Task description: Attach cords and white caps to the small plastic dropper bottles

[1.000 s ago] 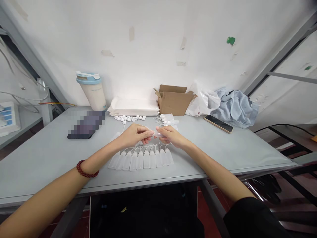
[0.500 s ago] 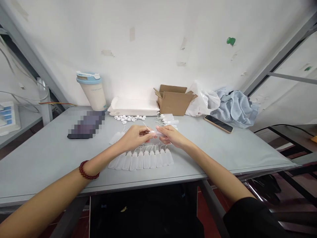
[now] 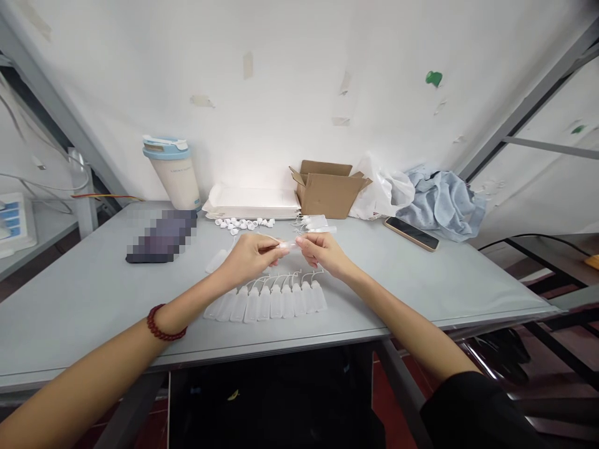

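Observation:
Above the table, my left hand (image 3: pixel 250 257) pinches a small translucent plastic bottle (image 3: pixel 287 244) between thumb and fingers. A thin white strap stands out near those fingertips. My right hand (image 3: pixel 324 252) is closed at the bottle's right end, thumb and index finger pressed on it; most of the bottle is hidden by the fingers. Below the hands lies a row of similar bottles (image 3: pixel 264 304), side by side with thin straps at their tops. Behind my left hand sits a cluster of small white caps (image 3: pixel 249 224). More bottles (image 3: pixel 318 223) lie behind my right hand.
Along the wall stand a blue-lidded tumbler (image 3: pixel 175 178), a stack of white packaging (image 3: pixel 255 201), an open cardboard box (image 3: pixel 327 193), a white plastic bag (image 3: pixel 386 190) and a crumpled blue cloth (image 3: pixel 444 202). A phone (image 3: pixel 412 234) lies at right, a pixelated dark object (image 3: pixel 163 237) at left.
My hands have shifted slightly up. My right fingers have slid from around the bottle's body to its right end, so more of the bottle shows between the hands.

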`<state>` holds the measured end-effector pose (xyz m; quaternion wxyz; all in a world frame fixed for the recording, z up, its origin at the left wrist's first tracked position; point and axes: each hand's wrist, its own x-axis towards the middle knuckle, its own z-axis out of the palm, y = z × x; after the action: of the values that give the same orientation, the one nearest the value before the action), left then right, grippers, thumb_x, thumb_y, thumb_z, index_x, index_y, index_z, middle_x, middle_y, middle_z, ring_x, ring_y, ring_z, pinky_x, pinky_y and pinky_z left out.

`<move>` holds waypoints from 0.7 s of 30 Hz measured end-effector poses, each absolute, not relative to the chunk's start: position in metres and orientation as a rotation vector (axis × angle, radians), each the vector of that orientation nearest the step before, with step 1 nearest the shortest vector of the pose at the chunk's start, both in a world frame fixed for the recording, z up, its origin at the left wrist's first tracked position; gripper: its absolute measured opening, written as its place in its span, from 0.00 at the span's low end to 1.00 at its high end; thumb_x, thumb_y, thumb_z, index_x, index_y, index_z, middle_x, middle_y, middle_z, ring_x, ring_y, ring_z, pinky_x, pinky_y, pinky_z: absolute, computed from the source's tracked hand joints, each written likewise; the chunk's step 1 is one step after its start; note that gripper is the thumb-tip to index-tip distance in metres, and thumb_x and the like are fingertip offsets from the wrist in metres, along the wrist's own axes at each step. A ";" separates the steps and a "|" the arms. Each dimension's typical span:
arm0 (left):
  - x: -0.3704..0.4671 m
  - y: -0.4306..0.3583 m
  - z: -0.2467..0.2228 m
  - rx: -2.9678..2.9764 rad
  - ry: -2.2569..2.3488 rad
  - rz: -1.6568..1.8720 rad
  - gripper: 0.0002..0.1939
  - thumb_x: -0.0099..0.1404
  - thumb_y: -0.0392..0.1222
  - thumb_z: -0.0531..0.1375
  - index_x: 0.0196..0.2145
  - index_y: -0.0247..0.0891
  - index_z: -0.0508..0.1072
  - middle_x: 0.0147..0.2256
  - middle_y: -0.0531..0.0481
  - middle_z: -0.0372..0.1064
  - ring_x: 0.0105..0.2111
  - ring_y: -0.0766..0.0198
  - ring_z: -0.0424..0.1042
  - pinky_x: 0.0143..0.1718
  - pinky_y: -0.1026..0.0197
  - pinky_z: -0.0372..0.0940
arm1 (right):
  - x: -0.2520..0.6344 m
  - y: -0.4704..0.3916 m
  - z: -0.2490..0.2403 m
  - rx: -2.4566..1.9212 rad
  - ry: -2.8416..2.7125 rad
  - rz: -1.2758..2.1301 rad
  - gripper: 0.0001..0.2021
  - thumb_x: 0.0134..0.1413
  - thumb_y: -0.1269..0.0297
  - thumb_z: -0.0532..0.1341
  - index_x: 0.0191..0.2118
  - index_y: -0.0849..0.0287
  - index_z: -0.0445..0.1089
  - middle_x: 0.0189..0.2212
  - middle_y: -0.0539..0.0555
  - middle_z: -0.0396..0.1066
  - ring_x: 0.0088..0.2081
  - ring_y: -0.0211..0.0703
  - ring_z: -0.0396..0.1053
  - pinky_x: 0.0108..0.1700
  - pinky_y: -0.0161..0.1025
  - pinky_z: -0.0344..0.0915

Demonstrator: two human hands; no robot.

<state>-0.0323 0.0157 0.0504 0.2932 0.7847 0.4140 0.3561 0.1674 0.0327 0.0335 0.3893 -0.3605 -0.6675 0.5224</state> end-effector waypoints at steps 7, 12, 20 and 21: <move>-0.030 0.015 0.046 2.211 1.095 1.029 0.15 0.63 0.50 0.58 0.26 0.37 0.75 0.27 0.49 0.75 0.27 0.63 0.72 0.30 0.63 0.66 | 0.165 0.031 0.037 -0.931 -1.565 1.464 0.27 0.46 0.42 0.65 0.20 0.56 0.51 0.15 0.41 0.44 0.17 0.27 0.44 0.17 0.30 0.49; -0.032 0.016 0.053 1.886 1.080 0.758 0.20 0.62 0.54 0.59 0.25 0.35 0.74 0.23 0.49 0.73 0.23 0.64 0.72 0.27 0.64 0.67 | 0.167 0.032 0.036 -0.937 -1.667 1.367 0.24 0.51 0.44 0.62 0.20 0.58 0.57 0.15 0.43 0.51 0.16 0.29 0.50 0.19 0.32 0.52; -0.034 0.018 0.055 1.528 0.996 0.681 0.23 0.61 0.59 0.60 0.24 0.34 0.71 0.20 0.52 0.67 0.19 0.67 0.68 0.23 0.63 0.65 | 0.163 0.027 0.034 -0.846 -2.067 0.593 0.16 0.60 0.53 0.56 0.33 0.61 0.72 0.28 0.54 0.69 0.29 0.38 0.62 0.32 0.35 0.58; -0.034 0.018 0.055 1.585 0.998 0.687 0.22 0.61 0.58 0.60 0.23 0.34 0.70 0.19 0.52 0.67 0.19 0.67 0.68 0.23 0.63 0.65 | 0.163 0.026 0.034 -0.844 -2.078 0.582 0.17 0.61 0.53 0.55 0.32 0.61 0.71 0.27 0.54 0.69 0.28 0.38 0.61 0.32 0.36 0.57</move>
<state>-0.0339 0.0175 0.0547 0.5422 0.6676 0.4204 0.2893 0.1626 0.0258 0.0337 0.4006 -0.3339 -0.8216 0.2302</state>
